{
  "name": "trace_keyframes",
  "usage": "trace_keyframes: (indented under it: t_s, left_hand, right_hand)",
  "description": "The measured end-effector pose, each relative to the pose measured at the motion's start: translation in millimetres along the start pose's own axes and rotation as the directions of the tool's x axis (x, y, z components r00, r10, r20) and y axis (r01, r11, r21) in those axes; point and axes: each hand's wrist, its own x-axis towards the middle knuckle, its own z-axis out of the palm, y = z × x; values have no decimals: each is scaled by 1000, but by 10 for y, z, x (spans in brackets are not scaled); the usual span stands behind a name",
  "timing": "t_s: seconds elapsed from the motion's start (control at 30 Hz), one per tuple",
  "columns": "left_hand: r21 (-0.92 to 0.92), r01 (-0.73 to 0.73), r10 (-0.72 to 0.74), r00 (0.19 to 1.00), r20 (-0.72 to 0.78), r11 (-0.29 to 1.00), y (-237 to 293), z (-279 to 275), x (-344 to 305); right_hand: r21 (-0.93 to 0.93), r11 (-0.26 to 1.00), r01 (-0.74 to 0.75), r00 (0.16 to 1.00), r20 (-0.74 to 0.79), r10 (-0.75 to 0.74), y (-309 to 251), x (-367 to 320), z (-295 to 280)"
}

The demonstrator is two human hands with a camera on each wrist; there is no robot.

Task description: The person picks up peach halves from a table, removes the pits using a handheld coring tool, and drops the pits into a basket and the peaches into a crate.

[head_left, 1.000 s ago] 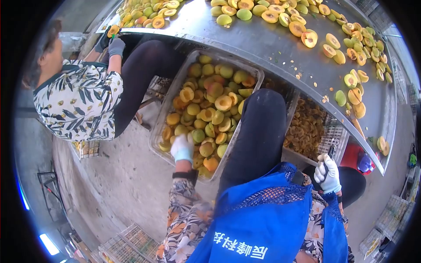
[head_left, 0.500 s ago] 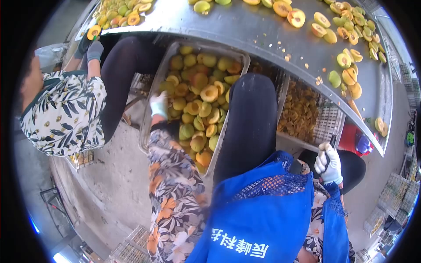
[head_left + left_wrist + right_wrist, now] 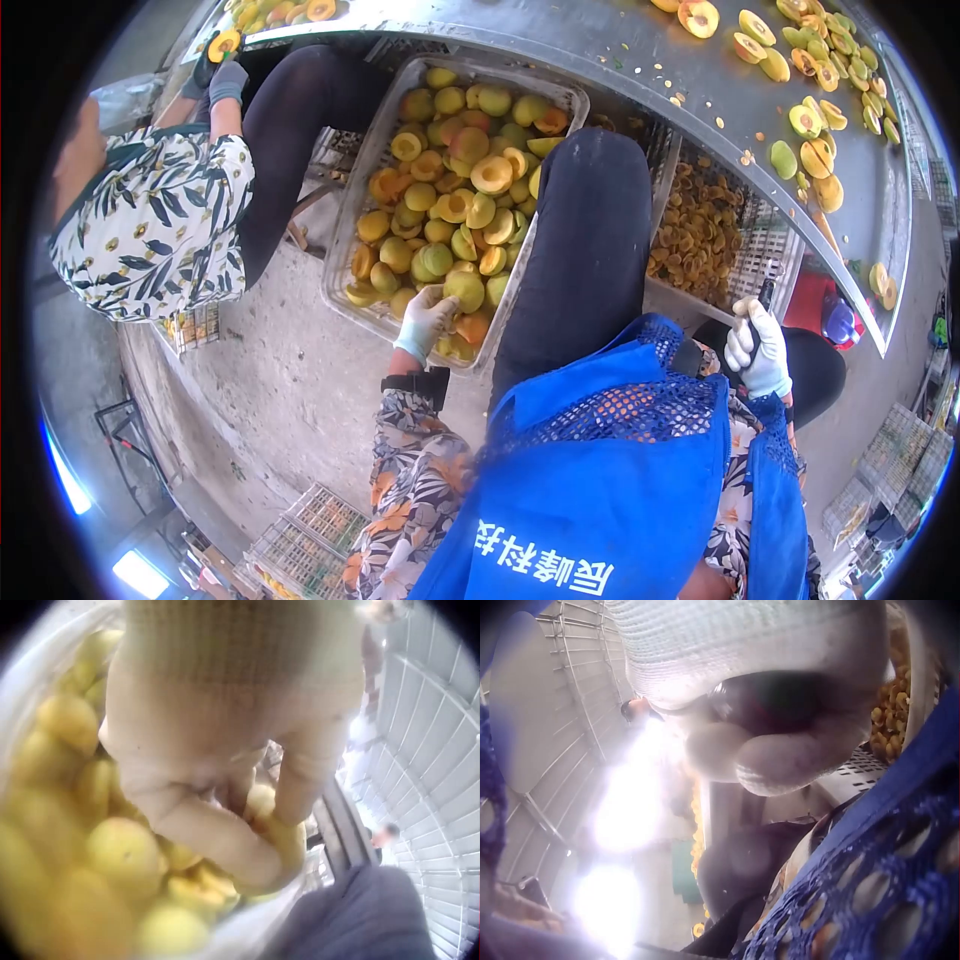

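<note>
In the head view my gloved left hand [image 3: 425, 322] is at the near end of a pale plastic crate [image 3: 338, 255]. Its thumb and fingers pinch a yellow-green stone fruit [image 3: 463, 291]; the left wrist view has the fingers bent around it. Whole and halved fruits [image 3: 440, 205] fill this crate. Off to the right, my gloved right hand [image 3: 760, 348] grips a slim dark-handled tool [image 3: 767, 292] that points away from me. The right wrist view shows the dark handle [image 3: 769, 701] inside curled fingers, with its far end hidden.
A metal table [image 3: 600, 80] with halved fruits [image 3: 815, 155] runs across the top. Under it, a second crate [image 3: 775, 255] holds brownish fruit pieces [image 3: 695, 225]. My knee [image 3: 595, 210] stands between the crates. Another person [image 3: 150, 230] works at the left.
My left hand went to the crate's left side, then came back toward me and right, where it now pinches a fruit. The right hand keeps its grip on the tool.
</note>
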Motion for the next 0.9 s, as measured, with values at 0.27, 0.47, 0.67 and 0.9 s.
trace_keyframes:
  t_s: [0.27,0.47,0.67,0.9]
  left_hand:
    - [824,-285,479,878,20,489,469,164,-97]
    - [930,-221,315,941,123,295,475,176,43]
    - [893,-275,544,838,41,357,114,-325,-324]
    - [872,-301,534,844,54,386,2,-208,-199]
  right_hand:
    - [51,998,24,1000,-4,-24,10,-56,-43]
    - [45,998,31,999,-13,-31,-17,-44,-13]
    - [100,995,16,999,-33,-13,-21,-59,-46]
    - [43,999,8,999,-31,-7,-69,-49,65]
